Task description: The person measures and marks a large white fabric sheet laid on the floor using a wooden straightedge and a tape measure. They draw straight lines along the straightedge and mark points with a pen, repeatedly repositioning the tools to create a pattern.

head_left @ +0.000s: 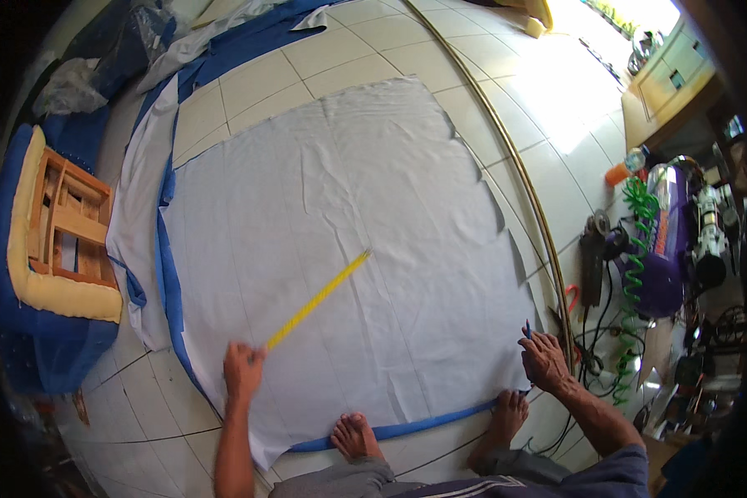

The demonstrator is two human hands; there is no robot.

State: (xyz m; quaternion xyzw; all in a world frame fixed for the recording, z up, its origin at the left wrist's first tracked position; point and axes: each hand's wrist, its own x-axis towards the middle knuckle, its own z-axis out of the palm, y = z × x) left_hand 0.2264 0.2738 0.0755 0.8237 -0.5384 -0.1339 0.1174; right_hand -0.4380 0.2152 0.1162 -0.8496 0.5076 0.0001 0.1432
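Observation:
A large sheet of fabric lies spread on the floor, pale grey side up, with blue showing along its turned edges. My left hand, over its lower left part, is closed on a yellow tape measure, whose strip slants up and right across the cloth. At the lower right edge of the fabric, my right hand has its fingers closed round a slim blue pen. Part of the pen is hidden by the fingers. Both my bare feet are at the near blue edge.
An upturned blue upholstered piece with a wooden frame stands at left, near more blue cloth. Along the right run a long thin strip, red-handled scissors, an angle grinder, a green coiled hose and a purple compressor.

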